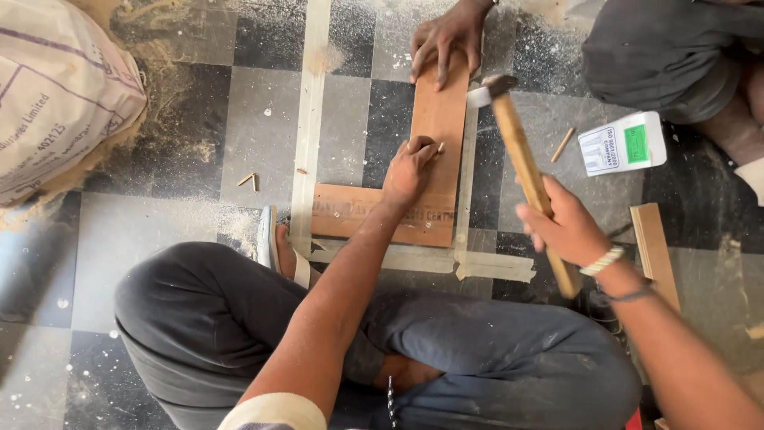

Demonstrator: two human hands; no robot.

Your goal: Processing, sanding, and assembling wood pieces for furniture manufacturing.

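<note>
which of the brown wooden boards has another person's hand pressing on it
The upright brown wooden board, running away from the wearer; another person's hand presses its far end. The crosswise brown board beneath it carries only the wearer's left hand.

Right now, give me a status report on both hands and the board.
Left hand pinching small nail on upright board. Right hand gripping hammer, raised. Another person's hand pressing board's far end.

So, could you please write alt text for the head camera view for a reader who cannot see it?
Seated on a checkered floor, a person pinches a small nail upright on a wooden board with the left hand, while the right hand raises a wooden-handled hammer. Another person's hand presses the board's far end; a white bottle lies nearby.
</note>
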